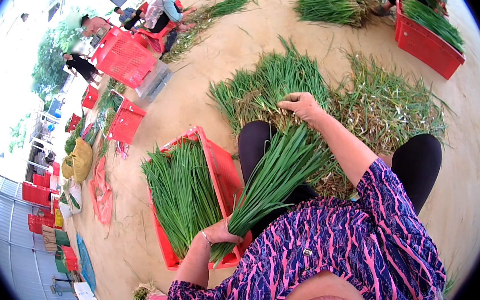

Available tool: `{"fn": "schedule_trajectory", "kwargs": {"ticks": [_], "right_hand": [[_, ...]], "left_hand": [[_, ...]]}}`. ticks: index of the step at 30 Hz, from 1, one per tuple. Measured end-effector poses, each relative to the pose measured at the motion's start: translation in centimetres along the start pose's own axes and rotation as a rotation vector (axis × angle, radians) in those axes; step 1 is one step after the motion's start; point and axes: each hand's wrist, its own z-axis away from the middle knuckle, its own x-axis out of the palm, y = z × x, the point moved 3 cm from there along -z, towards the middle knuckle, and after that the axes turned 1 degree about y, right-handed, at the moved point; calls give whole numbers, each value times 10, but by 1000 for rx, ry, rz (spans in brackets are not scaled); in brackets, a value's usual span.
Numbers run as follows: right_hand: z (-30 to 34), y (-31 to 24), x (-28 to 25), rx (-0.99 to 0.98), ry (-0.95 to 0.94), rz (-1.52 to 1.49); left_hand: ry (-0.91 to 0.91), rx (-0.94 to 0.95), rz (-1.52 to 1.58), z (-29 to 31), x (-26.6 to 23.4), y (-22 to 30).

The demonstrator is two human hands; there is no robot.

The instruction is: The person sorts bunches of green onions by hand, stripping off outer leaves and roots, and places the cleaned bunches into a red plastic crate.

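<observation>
My left hand [223, 231] is closed around a thick bundle of long green garlic chives [276, 172]. The bundle slants across my lap, beside the red plastic crate [219, 163] at my left. More garlic chives [178, 195] fill that crate, lying lengthwise. My right hand [303, 108] is over the near edge of a loose pile of chives [291, 77] on the ground, by the pale stem ends. Its thumb and forefinger are drawn together; what they pinch, if anything, is too small to tell.
A heap of trimmed leaves and stems [390, 108] spreads at my right. Far right, a person sits by a red crate of chives [430, 36] and another pile [333, 7]. Stacked red crates [124, 57], a yellow sack [81, 160] and other people are at the left.
</observation>
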Motion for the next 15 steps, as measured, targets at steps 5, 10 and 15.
{"fn": "schedule_trajectory", "kwargs": {"ticks": [5,10,15], "right_hand": [[-3,12,5,70,94,-182],[-10,23,-1,163,9,-341],[-4,22,-12,76,-19,-350]], "left_hand": [[3,37,-48,1,-1,-1],[7,-69,20,3,0,0],[9,-39,-9,-3,-2,-4]]}}
